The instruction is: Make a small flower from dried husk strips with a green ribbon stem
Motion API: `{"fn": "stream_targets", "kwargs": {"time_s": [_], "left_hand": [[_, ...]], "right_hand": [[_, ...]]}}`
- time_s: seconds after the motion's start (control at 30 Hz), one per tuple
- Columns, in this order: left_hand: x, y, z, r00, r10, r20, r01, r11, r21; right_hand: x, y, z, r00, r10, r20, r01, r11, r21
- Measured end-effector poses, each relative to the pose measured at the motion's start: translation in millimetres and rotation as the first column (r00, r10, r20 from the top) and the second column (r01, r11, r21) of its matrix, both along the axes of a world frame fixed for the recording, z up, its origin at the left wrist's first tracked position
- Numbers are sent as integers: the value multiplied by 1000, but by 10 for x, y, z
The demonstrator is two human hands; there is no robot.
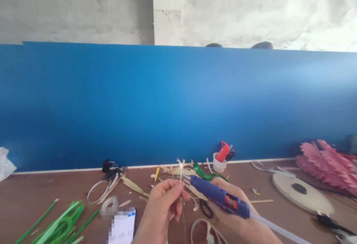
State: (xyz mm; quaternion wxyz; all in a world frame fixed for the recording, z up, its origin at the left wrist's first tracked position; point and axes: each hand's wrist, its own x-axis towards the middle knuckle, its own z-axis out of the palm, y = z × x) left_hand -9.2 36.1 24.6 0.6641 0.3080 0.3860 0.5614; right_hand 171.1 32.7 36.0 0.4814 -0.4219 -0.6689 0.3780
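Between the thumb and fingers of my left hand (163,203) is a small cream-coloured flower (181,166) with thin curled petals, apparently of dried husk, held upright. A thin stem hangs down below those fingers. My right hand (232,223) is wrapped around a blue hot glue gun (209,190), its nozzle pointing left. The nozzle tip is at the base of the flower, touching it or very near. Out of the gun's rear end runs a long translucent glue stick (272,224). Part of the right hand's fingers is hidden behind the gun.
Husk strips (135,185) and a green ribbon (202,173) lie behind my hands. To the left are green pipe cleaners (65,221), a tape roll (109,205) and a phone (122,229). A white cup (219,165) with pens, a cream disc (290,195) and pink paper (326,164) lie rightward.
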Motion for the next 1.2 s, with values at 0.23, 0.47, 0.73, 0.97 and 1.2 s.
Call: {"fn": "stream_targets", "kwargs": {"time_s": [0.23, 0.47, 0.73, 0.97, 1.2], "left_hand": [[6, -12, 32, 1000, 2, -2, -2, 1000, -14], [-1, -16, 22, 1000, -21, 5, 21, 1000, -11], [-4, -3, -28, 999, -32, 21, 32, 999, -12], [-5, -17, 15, 999, -41, 16, 42, 999, -27], [-8, -31, 51, 999, -45, 11, 45, 998, -45]], "right_hand": [[45, 17, -29, 972, -19, 233, 11, 999, 34], [61, 32, -68, 963, -32, 269, 18, 998, 55], [57, 7, -51, 960, -40, 278, 25, 998, 57], [43, 44, -83, 961, -69, 267, 50, 996, 79], [12, 16, -59, 947, -131, 295, 104, 989, 105]]}}
